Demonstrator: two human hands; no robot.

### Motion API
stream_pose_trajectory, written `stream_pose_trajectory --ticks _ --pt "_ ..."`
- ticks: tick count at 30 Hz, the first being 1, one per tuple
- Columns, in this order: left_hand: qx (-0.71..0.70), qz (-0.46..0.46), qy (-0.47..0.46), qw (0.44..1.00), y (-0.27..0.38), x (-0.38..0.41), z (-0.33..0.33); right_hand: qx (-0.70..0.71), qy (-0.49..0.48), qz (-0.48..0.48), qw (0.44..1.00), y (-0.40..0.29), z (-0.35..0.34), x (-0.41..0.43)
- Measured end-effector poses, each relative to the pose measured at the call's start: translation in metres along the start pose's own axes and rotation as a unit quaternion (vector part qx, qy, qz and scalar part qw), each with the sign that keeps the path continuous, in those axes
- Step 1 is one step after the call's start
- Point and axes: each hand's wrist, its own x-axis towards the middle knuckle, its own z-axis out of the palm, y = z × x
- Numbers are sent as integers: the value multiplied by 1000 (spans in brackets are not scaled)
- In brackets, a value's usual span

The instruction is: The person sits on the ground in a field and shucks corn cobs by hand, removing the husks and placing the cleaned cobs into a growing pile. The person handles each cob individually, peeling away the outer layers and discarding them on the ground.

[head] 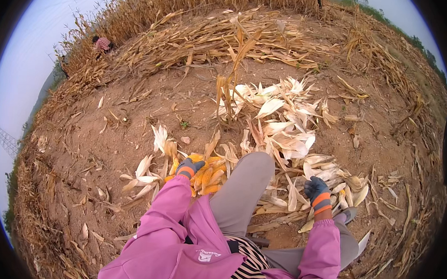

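Observation:
My left hand (188,168), in a grey work glove with orange bands, is at the upper left of a heap of husked yellow corn cobs (208,175). Its fingers touch the cobs, but whether they grip one is hidden. My right hand (316,189), gloved alike, is held with curled fingers beside a pile of corn ears in pale husks (328,170). I cannot make out anything inside it. Loose husks (144,173) lie left of the yellow cobs. My bent knee (254,170) rises between the cobs and the husk-covered ears.
Stripped dry husks (284,116) are heaped beyond my knee, behind an upright dry stalk (227,94). Cut corn stalks (212,45) lie across the bare soil (154,95) farther off. Standing dry corn (147,9) borders the field. Another person (102,44) crouches at the far left.

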Motion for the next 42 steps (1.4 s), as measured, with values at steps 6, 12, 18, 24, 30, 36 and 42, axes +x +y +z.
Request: stream_pose_trajectory --ticks 6,12,18,24,30,36,42 --pt "-148 39 155 976 -38 39 -9 -13 6 15 1000 8 -6 10" --pt "-446 128 42 885 49 20 -44 6 28 31 999 23 -18 23" --pt "-523 279 -97 800 176 -41 -52 10 48 59 997 35 -38 39" --pt "-498 345 -235 760 261 -91 -30 -46 83 45 994 54 -41 41" --pt "-399 347 -328 783 300 -96 34 -79 139 86 983 76 -71 60" --pt "-135 457 -263 839 287 -80 84 -94 184 80 975 85 -99 90" --pt "-74 552 -240 795 310 -97 74 -236 289 -61 926 76 -155 157"
